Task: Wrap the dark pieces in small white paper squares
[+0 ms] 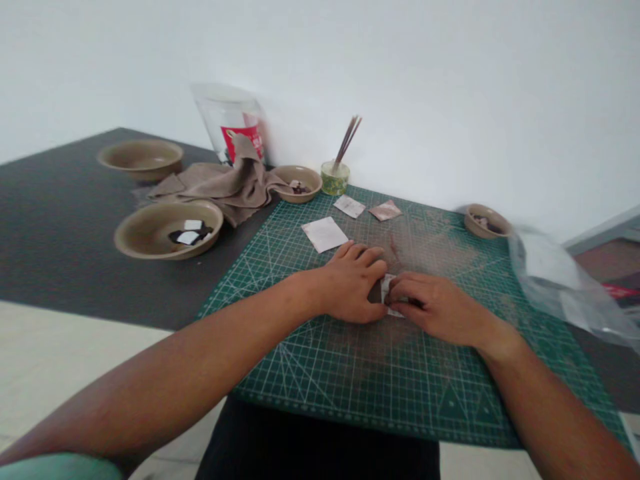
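L hand (353, 283) fingers apart by paper (385, 287); R hand (433, 303) bunched atop, can't tell if clamped; prob. best hold L firm.

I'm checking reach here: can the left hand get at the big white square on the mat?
Probably yes: the white square lies flat on the mat just beyond the left hand, with nothing visible in between. That hand would likely need to leave the small sheet beside it first.
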Available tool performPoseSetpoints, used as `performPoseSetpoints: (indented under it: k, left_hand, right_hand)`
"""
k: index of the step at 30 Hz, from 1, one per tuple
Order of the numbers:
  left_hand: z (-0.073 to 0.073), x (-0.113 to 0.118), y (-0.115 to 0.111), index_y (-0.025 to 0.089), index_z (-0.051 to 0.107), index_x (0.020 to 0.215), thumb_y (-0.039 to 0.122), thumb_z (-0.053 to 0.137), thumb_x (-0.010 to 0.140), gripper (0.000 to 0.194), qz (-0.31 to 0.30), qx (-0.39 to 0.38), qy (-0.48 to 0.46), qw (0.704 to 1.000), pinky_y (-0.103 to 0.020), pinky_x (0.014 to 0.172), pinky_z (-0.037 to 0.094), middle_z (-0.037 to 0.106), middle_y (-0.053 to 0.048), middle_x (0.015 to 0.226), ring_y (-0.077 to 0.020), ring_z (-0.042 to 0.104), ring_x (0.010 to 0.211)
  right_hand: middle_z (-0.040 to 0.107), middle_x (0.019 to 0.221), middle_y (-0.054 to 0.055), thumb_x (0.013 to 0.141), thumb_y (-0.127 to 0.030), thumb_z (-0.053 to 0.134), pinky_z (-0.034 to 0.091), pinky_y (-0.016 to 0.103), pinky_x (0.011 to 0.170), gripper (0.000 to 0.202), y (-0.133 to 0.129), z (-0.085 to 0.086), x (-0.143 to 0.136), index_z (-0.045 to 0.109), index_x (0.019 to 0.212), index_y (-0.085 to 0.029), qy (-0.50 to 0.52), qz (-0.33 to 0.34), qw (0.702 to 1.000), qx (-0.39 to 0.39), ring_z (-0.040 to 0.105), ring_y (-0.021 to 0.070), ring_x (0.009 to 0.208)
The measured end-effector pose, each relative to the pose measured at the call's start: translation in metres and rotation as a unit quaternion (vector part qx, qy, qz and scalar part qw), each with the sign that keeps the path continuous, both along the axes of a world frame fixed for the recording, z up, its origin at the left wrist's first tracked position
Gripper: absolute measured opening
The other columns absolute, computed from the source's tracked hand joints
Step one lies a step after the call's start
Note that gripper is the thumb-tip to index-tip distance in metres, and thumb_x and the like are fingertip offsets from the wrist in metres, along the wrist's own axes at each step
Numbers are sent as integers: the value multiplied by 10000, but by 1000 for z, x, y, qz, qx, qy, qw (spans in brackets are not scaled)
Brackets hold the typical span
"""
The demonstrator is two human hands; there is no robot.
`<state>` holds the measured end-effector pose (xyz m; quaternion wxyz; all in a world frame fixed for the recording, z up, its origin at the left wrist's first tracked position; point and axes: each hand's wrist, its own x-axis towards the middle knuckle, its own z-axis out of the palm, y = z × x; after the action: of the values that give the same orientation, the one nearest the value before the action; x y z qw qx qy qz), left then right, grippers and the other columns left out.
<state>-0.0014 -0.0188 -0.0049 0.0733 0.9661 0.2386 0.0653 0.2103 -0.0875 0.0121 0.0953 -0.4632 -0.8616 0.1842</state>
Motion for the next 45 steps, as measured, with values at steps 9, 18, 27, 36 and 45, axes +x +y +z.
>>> performPoseSetpoints:
  k: [9, 18, 27, 36, 45]
  left_hand:
    - [-2, -1, 1, 187, 503, 1182, 600, 548, 834, 542, 8, -9, -3, 1000, -536, 1158, 188, 372, -156, 1510, -374, 327, 1396]
    - [-2, 1, 2, 181, 497, 1213, 597, 542, 830, 568, 10, -20, 9, 1000, -544, 1174, 159, 348, -148, 1530, -384, 259, 1432]
    - [0, 1, 2, 180, 500, 1202, 589, 562, 818, 565, 13, -25, 13, 1000, -553, 1173, 158, 332, -161, 1537, -388, 282, 1419]
    - [-2, 1, 3, 175, 500, 1186, 594, 552, 824, 556, 9, -18, 7, 1000, -544, 1161, 184, 363, -164, 1514, -386, 307, 1403]
    - [-2, 1, 2, 185, 487, 1219, 600, 550, 823, 577, 13, -12, 11, 1000, -537, 1167, 172, 367, -146, 1515, -373, 307, 1406]
  right_hand:
    - [655, 932, 15, 922, -168, 568, 455, 302, 782, 91, 1, 4, 10, 646, 923, -216, -19, -7, 1000, -18, 609, 167, 848]
    - [652, 936, 25, 941, -179, 552, 454, 304, 788, 96, 0, 0, 0, 643, 928, -206, -2, -11, 1000, -2, 610, 171, 859]
    - [658, 921, 35, 922, -196, 571, 456, 316, 766, 77, 4, 3, 9, 648, 923, -203, -14, -66, 998, 11, 611, 188, 848]
    - [655, 955, 39, 937, -204, 560, 457, 324, 788, 85, 6, 0, 5, 644, 949, -197, -10, -73, 997, 36, 608, 191, 886]
    - [654, 982, 47, 958, -203, 530, 449, 323, 821, 102, 6, -1, -2, 632, 958, -195, -6, -56, 997, 44, 603, 193, 921]
